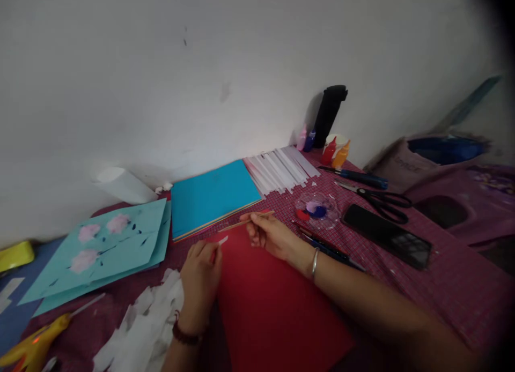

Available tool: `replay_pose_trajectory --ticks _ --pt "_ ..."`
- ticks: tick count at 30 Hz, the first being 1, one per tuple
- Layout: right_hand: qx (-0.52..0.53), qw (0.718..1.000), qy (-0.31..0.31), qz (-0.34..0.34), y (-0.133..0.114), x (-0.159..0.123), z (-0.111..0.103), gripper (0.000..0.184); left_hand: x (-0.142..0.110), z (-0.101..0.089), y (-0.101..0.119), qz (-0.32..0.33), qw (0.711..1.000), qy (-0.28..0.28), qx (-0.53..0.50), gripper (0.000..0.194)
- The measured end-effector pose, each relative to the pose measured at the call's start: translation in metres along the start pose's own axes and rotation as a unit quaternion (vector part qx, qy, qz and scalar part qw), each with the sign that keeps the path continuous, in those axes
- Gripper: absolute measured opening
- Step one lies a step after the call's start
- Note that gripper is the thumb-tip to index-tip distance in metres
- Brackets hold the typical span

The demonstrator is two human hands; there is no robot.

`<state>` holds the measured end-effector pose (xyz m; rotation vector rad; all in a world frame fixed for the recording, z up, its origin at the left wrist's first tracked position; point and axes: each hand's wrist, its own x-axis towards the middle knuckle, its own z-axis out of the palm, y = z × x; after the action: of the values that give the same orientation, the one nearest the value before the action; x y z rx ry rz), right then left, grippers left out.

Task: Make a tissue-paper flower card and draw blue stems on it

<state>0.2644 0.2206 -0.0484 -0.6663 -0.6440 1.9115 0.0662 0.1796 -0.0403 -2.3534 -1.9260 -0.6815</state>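
Observation:
My right hand (pixel 270 237) is closed in a pinch on a thin wooden stick (pixel 246 221), perhaps a brush handle, held just above the top edge of a red paper sheet (pixel 273 302). My left hand (pixel 200 278) is closed at the sheet's left edge, pinching a small white piece (pixel 222 240) whose shape I cannot make out. The stick's far end points left toward that white piece. A stack of blue paper (pixel 213 196) lies just beyond both hands.
White paper strips (pixel 279 171) lie by the wall. A clear paint palette (pixel 316 208), paint bottles (pixel 335 152), scissors (pixel 382 199), a phone (pixel 386 235) and pens (pixel 330 248) sit to the right. Painted teal sheets (pixel 104 246), crumpled white paper (pixel 145 318) and a yellow glue gun (pixel 36 345) lie left.

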Motion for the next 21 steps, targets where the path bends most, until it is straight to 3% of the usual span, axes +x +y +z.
replay_pose_trajectory --ticks 4,11,21 --pt "-0.052 0.999 -0.014 -0.005 0.009 0.011 -0.007 0.037 -0.005 0.012 -0.008 -0.01 0.999 -0.034 -0.021 0.019" --pt "-0.131 0.991 -0.03 0.007 0.01 0.018 -0.016 0.03 -0.012 0.02 -0.013 -0.016 0.997 -0.068 -0.032 0.021" --pt "-0.267 0.959 -0.016 -0.093 0.016 0.024 -0.018 0.042 -0.016 0.024 -0.008 -0.028 0.995 -0.066 -0.068 0.017"
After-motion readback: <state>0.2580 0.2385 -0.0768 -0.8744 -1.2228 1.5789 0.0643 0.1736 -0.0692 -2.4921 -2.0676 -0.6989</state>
